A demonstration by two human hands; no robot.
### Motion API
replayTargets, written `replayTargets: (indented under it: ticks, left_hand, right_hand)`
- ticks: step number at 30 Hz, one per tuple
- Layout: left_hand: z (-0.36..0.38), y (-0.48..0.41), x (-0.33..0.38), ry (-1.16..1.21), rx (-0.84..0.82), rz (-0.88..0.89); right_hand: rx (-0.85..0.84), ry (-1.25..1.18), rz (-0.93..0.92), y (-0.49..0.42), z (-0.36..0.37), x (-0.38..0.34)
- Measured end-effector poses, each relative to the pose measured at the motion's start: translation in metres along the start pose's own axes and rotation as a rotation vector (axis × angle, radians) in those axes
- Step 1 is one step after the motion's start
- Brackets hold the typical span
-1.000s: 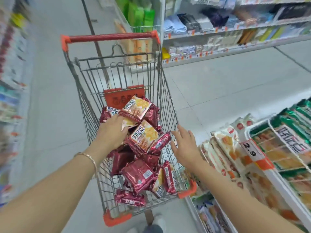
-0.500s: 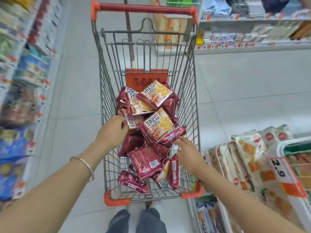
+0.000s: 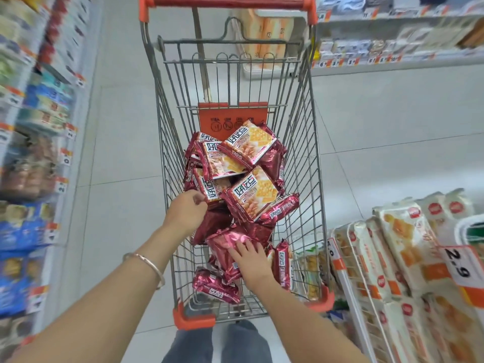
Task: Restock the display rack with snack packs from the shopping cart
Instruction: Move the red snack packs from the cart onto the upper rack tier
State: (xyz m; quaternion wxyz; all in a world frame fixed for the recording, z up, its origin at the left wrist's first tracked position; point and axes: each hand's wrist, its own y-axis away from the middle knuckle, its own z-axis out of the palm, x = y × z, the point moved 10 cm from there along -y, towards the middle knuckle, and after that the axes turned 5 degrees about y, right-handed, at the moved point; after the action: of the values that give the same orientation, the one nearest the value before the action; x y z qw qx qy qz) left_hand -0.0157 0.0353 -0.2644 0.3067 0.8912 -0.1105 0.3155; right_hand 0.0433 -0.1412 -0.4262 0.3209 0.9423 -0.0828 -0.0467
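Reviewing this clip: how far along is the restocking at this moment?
Early. Done: nothing evident; the display rack shows only white packs. In hand: both hands are in the shopping cart; the left hand curls at the edge of a snack pack, grip unclear, and the right hand lies flat on a red pack. Left: all the cart's packs have to reach the rack.
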Motion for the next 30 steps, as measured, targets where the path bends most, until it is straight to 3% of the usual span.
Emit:
replayTargets:
  ticks: [3,8,11,14,16,19,23,26,28,30]
  left_hand:
    - [-0.008,-0.01,0.001,0.031,-0.001,-0.017]
    - [-0.001,-0.032,-0.005,0.196,-0.1,-0.1]
    - [0.026,-0.03,-0.008,0.253,-0.322,-0.174]
    - [0.065,-0.003,0.004,0.414,-0.687,-0.27]
    - [0.073,0.008,0.016,0.571,-0.754,-0.341]
    - [0.045,-0.005,0.027,0.695,-0.556,-0.307]
    - [-0.029,-0.037,0.029,0.769,-0.17,-0.132]
    - [-0.056,-0.042,0.028,0.763,-0.038,-0.062]
    - [-0.056,-0.041,0.029,0.76,-0.035,-0.041]
    - [-0.051,-0.041,0.025,0.768,-0.054,-0.055]
  right_hand:
    - [0.112,-0.162,-0.004,0.003,-0.015,0.011]
    - [0.218,-1.473,0.365,0.056,-0.057,0.081]
    - [0.15,-2.036,0.547,0.084,-0.06,0.103]
    - [0.106,-2.365,0.491,0.09,-0.078,0.099]
    - [-0.02,-2.395,0.365,0.087,-0.091,0.083]
    - [-0.039,-2.234,0.272,0.081,-0.111,0.093]
    - [0.31,-2.064,0.632,0.083,-0.098,0.162]
    - [0.212,-1.916,0.861,0.077,-0.068,0.165]
    - [0.113,-1.865,0.904,0.061,-0.059,0.155]
    - [0.13,-1.933,0.942,0.039,-0.055,0.15]
